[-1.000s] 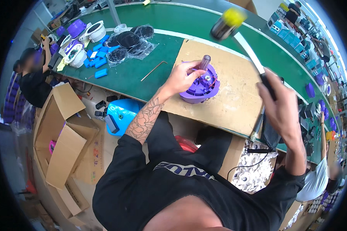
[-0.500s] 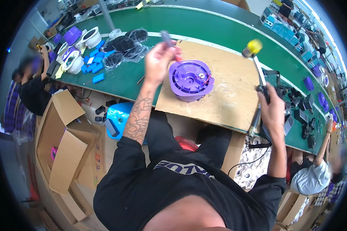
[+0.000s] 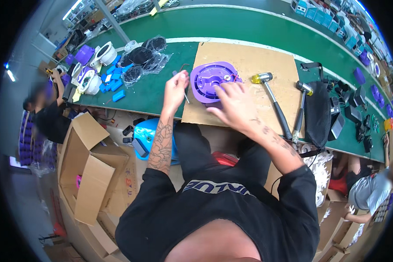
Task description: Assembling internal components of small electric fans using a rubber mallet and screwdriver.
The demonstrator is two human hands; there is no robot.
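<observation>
On the cardboard sheet [image 3: 249,61] sits a round purple plastic housing [image 3: 209,76] with red wires and a small metal part near its far right side. My right hand [image 3: 238,102] reaches over its near right rim, fingers on top and thumb at the near side, gripping it. Left of the housing, my left hand [image 3: 176,89] is closed around a thin metal tool [image 3: 187,97]. Its slim shaft points down, and a bent dark end shows above the fist; its exact kind is unclear. To the right lie a yellow-headed hammer [image 3: 275,105] and a second hammer [image 3: 300,109].
A black pouch [image 3: 317,113] and several black adapters [image 3: 353,113] lie at the right. Blue pieces [image 3: 113,83], plastic-wrapped black discs [image 3: 140,56] and white housings [image 3: 90,82] are at the left. An open carton [image 3: 94,183] stands lower left. Co-workers sit at both sides.
The hammer has left my right hand and now lies on the cardboard. That hand has moved left onto the housing. My left hand has come lower, still holding a slim tool. The view has shifted.
</observation>
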